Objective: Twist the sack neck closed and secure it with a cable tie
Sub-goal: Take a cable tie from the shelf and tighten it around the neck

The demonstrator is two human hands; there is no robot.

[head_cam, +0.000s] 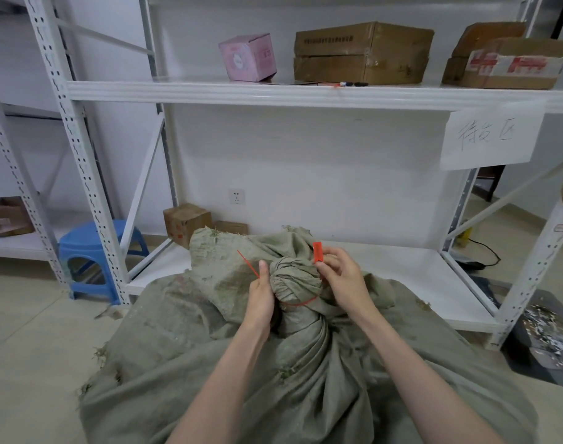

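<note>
Olive-green woven sack (305,379) is lying on a pale tiled floor (33,347) in front of white metal shelving (305,92), filling the lower middle of the head view. Its neck (294,282) is standing up as a tightly twisted knob of cloth, with loose fabric bunching behind it. An orange-red cable tie (301,303) is circling the base of that twisted neck, sitting close against the cloth.

The person's left hand (260,299) is resting against the left side of the neck, thumb and fingers clamped together on the tie's thin tail (246,264), which is pointing up and to the left. The right hand (341,277) is sitting at the right side of the neck, fingertips pinching the tie's flat rectangular tag (317,252), which is standing upright above them. Both bare forearms are reaching in from the bottom edge.

Behind, a pink box (248,57) and a large brown cardboard box (363,52) are sitting on the upper shelf. A handwritten paper sign (491,136) is hanging from its front edge on the right. A blue plastic stool (94,251) is standing on the floor to the left.
</note>
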